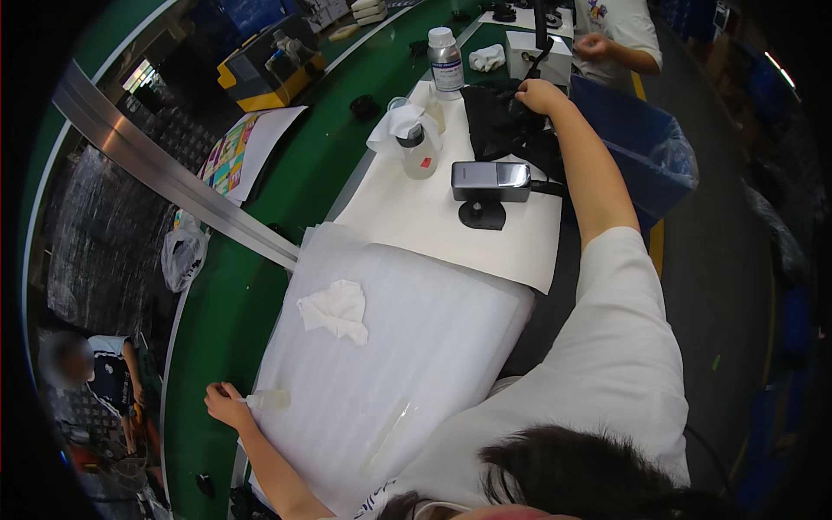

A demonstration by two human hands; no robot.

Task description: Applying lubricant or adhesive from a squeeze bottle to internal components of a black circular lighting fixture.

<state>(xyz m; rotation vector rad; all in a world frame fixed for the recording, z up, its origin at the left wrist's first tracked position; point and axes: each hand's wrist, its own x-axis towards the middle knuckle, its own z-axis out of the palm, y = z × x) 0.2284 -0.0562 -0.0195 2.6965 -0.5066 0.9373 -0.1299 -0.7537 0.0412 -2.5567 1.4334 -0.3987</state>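
Note:
My left hand [225,406] is at the left edge of the padded white sheet [416,303], over the green bench. Its fingers are curled together; anything between them is too small to make out. Beside it a small clear bottle [274,399] with a thin nozzle lies on its side. My right arm stretches far forward, and my right hand [539,95] is at a heap of black pieces on a black bag [494,121]. Its fingers are bent into the heap and what they grip is hidden. A crumpled white wipe [336,310] lies on the sheet.
A grey box-shaped device [490,180] stands on the cream paper [390,204]. Beyond are a dark-capped bottle [419,156] and a silver bottle [445,62]. A blue lined bin [628,143] stands at right. A metal post [165,156] crosses at left. Another person's hand [594,47] is far right.

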